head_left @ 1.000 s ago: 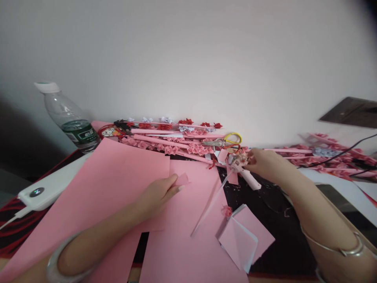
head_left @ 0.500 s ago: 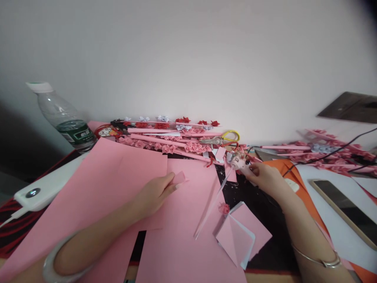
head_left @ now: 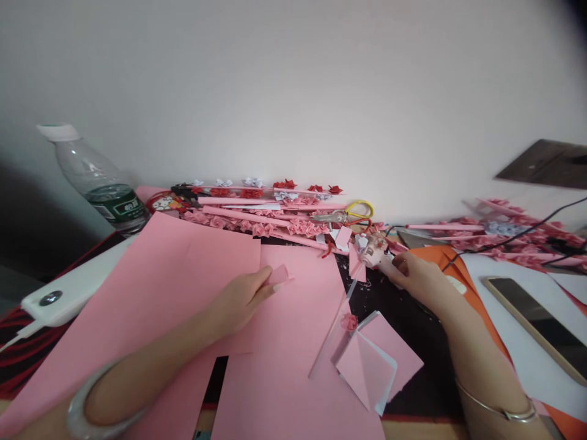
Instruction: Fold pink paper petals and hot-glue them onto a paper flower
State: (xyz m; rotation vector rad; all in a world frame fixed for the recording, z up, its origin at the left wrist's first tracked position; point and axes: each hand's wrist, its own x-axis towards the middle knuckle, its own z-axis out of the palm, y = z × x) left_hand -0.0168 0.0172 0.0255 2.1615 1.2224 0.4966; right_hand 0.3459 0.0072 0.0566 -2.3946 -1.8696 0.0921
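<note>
My left hand (head_left: 243, 297) pinches a small curled piece of pink paper (head_left: 279, 275) between thumb and fingers, above large pink sheets (head_left: 284, 330). At the right, my right hand (head_left: 415, 278) is closed round the handle of a pale hot glue gun (head_left: 376, 252). A long clear glue stick (head_left: 328, 342) slants from the gun toward the front over the pink sheet. Below it lie a small pink paper rose (head_left: 349, 322) and a stack of pink paper squares (head_left: 389, 354). The fingertips of my right hand are partly hidden.
Pink paper stems with roses (head_left: 257, 223) line the wall, and more flower stems (head_left: 499, 229) lie at the right. Yellow-handled scissors (head_left: 360, 211) rest near them. A water bottle (head_left: 117, 201) and white power bank (head_left: 77, 281) stand left; a phone (head_left: 536, 324) lies right beside orange paper (head_left: 458, 269).
My right hand and the glue gun have shifted slightly right and down, and the glue stick has moved with them. My left hand keeps its pinch, almost still.
</note>
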